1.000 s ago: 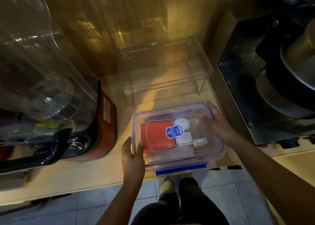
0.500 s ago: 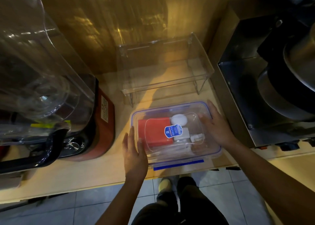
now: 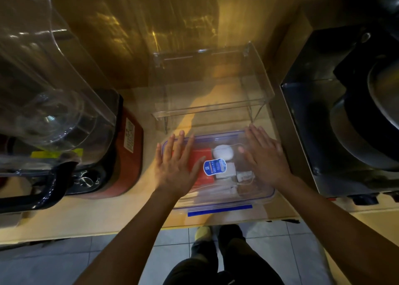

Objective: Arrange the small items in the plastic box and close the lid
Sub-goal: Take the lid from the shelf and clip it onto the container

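A clear plastic box point(image 3: 262, 195) with a blue-rimmed lid point(image 3: 222, 134) sits near the front edge of the wooden counter. The lid lies on top, with a blue sticker point(image 3: 214, 166) in its middle. Through it I see a red flat item point(image 3: 201, 155), a white round item point(image 3: 223, 152) and white small pieces with a cable point(image 3: 244, 175). My left hand point(image 3: 176, 165) lies flat, fingers spread, on the lid's left half. My right hand point(image 3: 265, 157) lies flat on the lid's right half. A blue clip flap point(image 3: 219, 210) shows along the front side.
A clear acrylic stand point(image 3: 212, 110) is just behind the box. A red-based blender with a clear jug point(image 3: 127, 153) stands at the left. A dark metal appliance point(image 3: 336, 120) stands at the right. Tiled floor and my legs show below the counter edge point(image 3: 129, 230).
Both hands moved from gripping the box's sides up onto the lid and now lie flat on it. The box sits slightly farther back than a second ago.
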Demonstrator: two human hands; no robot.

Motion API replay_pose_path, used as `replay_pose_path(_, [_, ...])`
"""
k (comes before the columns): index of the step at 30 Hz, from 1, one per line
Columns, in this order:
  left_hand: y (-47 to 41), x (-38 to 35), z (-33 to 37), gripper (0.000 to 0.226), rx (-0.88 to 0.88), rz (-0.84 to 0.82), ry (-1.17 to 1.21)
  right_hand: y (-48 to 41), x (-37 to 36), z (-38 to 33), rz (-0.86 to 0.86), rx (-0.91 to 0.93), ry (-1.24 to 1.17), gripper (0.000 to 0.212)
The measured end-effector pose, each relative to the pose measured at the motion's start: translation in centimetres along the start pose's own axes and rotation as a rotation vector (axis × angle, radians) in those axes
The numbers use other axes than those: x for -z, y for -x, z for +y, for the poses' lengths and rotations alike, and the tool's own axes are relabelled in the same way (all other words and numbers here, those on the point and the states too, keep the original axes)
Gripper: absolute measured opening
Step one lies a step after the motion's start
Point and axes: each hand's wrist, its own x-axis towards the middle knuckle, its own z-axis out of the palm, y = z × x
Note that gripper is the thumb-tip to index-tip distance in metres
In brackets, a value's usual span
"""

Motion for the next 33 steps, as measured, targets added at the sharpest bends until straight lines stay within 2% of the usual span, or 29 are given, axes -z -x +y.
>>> replay_pose_path(5, [0.0, -0.2, 0.4, 0.065, 0.005, 0.003, -0.021, -2.1, 1.7, -0.2, -0.034, -0.001, 0.003, 0.063])
replay_pose_path(8, [0.0, 0.0, 0.7, 0.068, 0.019, 0.001, -0.028, -5.7, 3.8, -0.7, -0.227, -0.071, -0.001, 0.065])
replay_pose_path(12, [0.1, 0.0, 0.6, 0.067, 0.028, -0.014, -0.033, -9.0, 4.7, -1.6, -0.451, -0.075, -0.251, 0.062])
replay_pose_path(17, [0.1, 0.2, 0.7, 0.065, 0.05, -0.046, 0.0, -9.9, 4.4, -1.7, -0.42, -0.109, -0.543, 0.043])
replay_pose_path(20, [0.1, 0.3, 0.6, 0.064, 0.05, -0.063, 0.01, -9.4, 4.1, -1.5, -0.357, -0.172, -0.756, 0.05])
replay_pose_path(23, [0.1, 0.3, 0.6, 0.065, 0.052, -0.078, 0.009, -8.7, 4.0, -1.1, -0.345, -0.04, -0.649, 0.051])
replay_pose_path(27, [0.0, 0.5, 0.7, 0.065, 0.058, -0.081, 0.006, -8.0, 4.3, -1.8, -0.323, 0.186, -0.383, 0.04])
replay_pose_path(33, [0.2, 1.6, 1.0, 0.071, -0.007, -0.088, -0.051, -7.3, 2.5, -4.1, -0.162, 0.25, -0.144, 0.049])
